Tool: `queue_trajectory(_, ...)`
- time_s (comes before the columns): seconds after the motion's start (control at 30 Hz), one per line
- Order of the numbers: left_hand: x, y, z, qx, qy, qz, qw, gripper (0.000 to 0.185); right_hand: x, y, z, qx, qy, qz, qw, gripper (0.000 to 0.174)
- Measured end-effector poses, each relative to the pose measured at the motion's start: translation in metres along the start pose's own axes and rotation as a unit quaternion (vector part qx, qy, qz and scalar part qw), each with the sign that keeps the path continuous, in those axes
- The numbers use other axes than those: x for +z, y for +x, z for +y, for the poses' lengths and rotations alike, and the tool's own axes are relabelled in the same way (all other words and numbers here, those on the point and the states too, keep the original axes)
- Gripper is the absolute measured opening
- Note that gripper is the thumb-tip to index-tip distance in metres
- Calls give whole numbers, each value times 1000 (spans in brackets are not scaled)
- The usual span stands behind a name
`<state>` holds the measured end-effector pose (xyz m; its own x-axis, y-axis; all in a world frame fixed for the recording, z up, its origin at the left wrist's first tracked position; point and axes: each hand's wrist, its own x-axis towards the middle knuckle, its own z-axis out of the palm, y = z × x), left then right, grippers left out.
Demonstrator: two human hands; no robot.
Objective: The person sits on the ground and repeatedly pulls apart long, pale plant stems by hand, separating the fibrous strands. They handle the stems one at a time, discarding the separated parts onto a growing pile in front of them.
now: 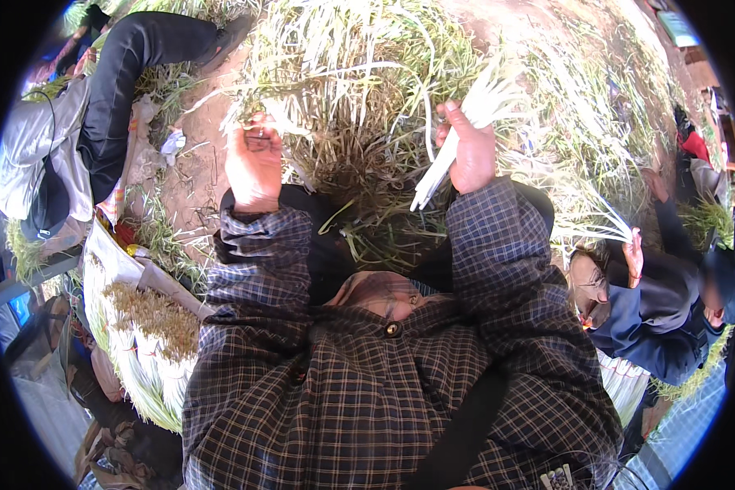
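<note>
My right hand (474, 153) is closed around a bunch of long pale stalks (490, 101). Their even, whitish ends point down towards my lap, and the other ends fan out in bright light. Across from it, my left hand (254, 165) is raised with its fingers curled. Thin stalks or leaves show at its fingertips, but glare hides whether it grips them. Between and beyond both hands spreads a large heap of loose green and straw-coloured stalks (355, 79). Dry, brownish leaf litter (349, 153) lies at the near side of the heap, before my knees.
Tied bundles of stalks (153, 367) lie on a pale sheet at my left. Beyond them sits a person in dark trousers (113, 104). At my right another person's hand (633, 257) holds several stalks. White scrap (173, 146) lies on bare soil (187, 177).
</note>
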<state>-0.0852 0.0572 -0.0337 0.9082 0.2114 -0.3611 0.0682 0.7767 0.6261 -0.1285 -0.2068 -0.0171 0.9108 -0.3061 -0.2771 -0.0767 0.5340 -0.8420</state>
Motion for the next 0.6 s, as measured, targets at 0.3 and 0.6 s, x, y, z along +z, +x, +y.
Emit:
queue_trajectory(0.3,17,-46,-62,-112,86,-94,985,12,19,-20,33,86,-89,-148,981,24)
queue_trajectory(0.6,23,-52,-63,-169,67,-185,966,13,20,-15,37,101,-51,-157,981,22)
